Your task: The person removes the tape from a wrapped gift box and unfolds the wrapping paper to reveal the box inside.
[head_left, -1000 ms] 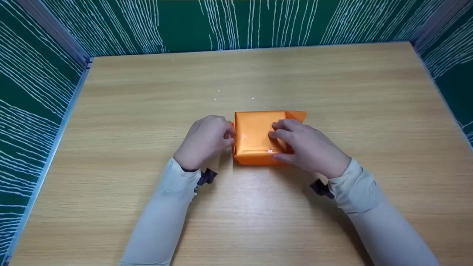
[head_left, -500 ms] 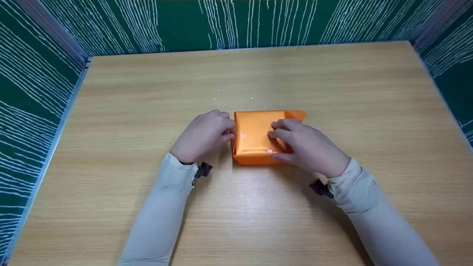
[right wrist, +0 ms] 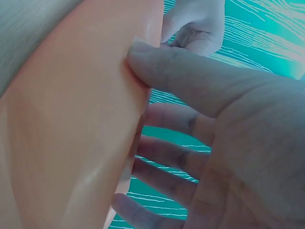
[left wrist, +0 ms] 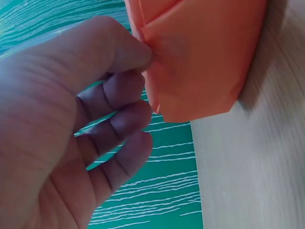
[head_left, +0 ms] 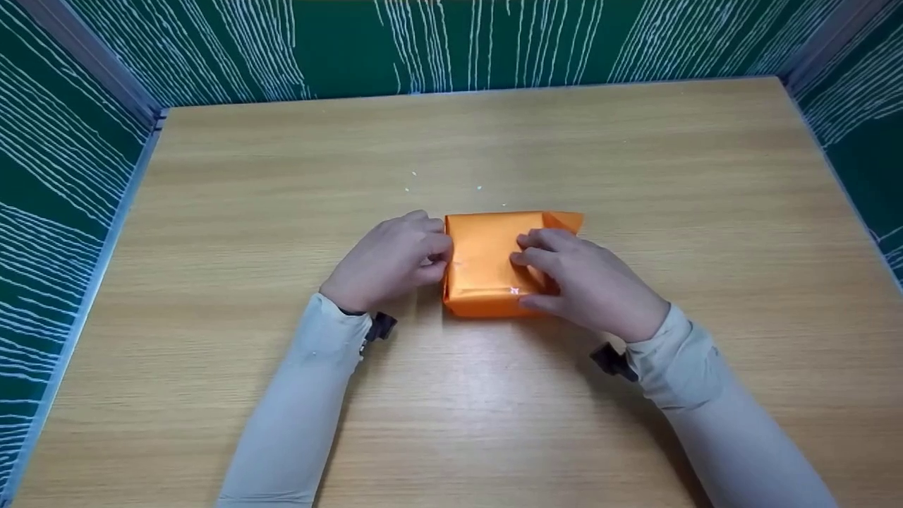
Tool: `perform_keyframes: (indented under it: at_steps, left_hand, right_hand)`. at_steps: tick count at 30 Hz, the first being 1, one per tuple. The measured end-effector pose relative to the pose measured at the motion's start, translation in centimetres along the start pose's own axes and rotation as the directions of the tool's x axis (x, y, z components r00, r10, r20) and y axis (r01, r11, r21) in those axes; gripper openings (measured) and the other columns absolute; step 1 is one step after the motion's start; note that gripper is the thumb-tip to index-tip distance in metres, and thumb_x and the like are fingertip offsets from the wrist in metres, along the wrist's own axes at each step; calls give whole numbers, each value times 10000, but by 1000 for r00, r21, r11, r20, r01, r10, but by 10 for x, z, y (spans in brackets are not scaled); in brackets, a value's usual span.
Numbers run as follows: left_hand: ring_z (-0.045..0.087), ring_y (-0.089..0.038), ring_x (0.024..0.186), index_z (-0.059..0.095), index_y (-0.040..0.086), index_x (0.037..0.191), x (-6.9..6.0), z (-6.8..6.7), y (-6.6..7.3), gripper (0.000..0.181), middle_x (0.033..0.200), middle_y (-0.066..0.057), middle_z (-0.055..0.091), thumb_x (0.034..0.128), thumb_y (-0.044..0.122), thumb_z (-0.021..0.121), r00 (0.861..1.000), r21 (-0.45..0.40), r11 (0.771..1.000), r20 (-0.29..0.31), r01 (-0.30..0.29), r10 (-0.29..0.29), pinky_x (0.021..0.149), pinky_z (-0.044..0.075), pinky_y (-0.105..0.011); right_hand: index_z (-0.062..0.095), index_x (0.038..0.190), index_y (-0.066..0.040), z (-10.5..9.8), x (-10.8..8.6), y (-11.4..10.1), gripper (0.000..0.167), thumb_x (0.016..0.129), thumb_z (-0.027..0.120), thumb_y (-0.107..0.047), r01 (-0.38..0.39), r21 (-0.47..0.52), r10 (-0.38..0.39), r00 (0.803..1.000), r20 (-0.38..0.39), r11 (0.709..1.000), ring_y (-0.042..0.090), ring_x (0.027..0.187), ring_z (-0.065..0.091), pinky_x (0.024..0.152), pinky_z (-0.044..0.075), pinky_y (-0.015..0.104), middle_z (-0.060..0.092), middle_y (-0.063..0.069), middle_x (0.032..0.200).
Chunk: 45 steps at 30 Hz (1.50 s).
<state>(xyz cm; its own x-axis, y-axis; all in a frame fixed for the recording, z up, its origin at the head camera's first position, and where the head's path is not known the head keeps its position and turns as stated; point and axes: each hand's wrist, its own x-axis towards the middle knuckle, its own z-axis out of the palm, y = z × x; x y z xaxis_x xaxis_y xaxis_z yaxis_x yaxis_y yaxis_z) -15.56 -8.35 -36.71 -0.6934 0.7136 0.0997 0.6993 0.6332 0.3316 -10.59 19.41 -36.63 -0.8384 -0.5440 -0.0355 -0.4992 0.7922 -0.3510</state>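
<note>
A box-shaped package wrapped in shiny orange paper (head_left: 483, 257) lies flat on the wooden table. My left hand (head_left: 391, 257) is at its left end; in the left wrist view, the thumb and a mostly hidden index finger pinch at the edge of the folded end (left wrist: 200, 71), while the other fingers curl loosely. A faint see-through patch shows on the paper by the thumb tip. My right hand (head_left: 592, 279) rests on the package's right part, fingers spread over the top and thumb (right wrist: 147, 62) against the front side. At the far right corner, a pointed paper flap (head_left: 568, 220) sticks out.
Tiny white scraps (head_left: 480, 188) lie on the tabletop (head_left: 282, 183) behind the package. Green panels with white streaks (head_left: 338, 49) border the table at the back and both sides. Each wrist bears a small dark device (head_left: 612, 361).
My left hand has shifted slightly left and away along the package's end. The orange bit that stuck out there a second ago is no longer visible. My right hand has stayed put.
</note>
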Motion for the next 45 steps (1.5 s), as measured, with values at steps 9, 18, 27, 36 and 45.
perform_keyframes:
  at_steps: [9,18,27,36,45]
  left_hand:
    - [504,-175,849,723,162,890,-4,-8,0,86,820,47,589,963,159,678,999,-18,999,28,33,-32,736,440,-301]
    - [531,-186,910,795,146,1104,-1,-13,19,183,997,6,704,988,230,682,988,38,987,20,154,-155,812,502,-309]
    - [531,-211,781,760,147,842,0,-6,31,191,778,36,634,937,64,616,996,156,984,-20,89,-87,679,454,-309]
    - [569,-211,803,772,124,862,5,-4,37,148,855,11,683,945,111,649,977,107,971,-22,215,-214,709,494,-328]
    - [519,-248,836,665,71,869,7,5,28,198,820,-31,523,1025,120,554,981,45,980,5,192,-193,712,406,-313]
  right_hand:
    - [692,1318,-86,-1,0,1,543,858,862,-321,33,-4,-33,999,-25,999,361,1303,551,1070,470,557,581,149,1432]
    - [692,1305,-75,0,-2,3,535,859,861,-319,60,-22,-61,997,-45,998,374,1312,554,1070,469,562,588,164,1426]
    - [685,1324,-82,-1,0,2,553,861,858,-329,40,-23,-41,999,-31,999,363,1296,564,1065,477,549,582,159,1428]
    - [681,1335,-79,-1,1,1,563,863,857,-330,33,-21,-34,999,-20,999,367,1297,563,1060,480,554,578,162,1430]
    - [688,1303,-47,0,-1,3,520,870,855,-282,77,-16,-78,995,-55,997,394,1292,559,1052,479,565,593,184,1397]
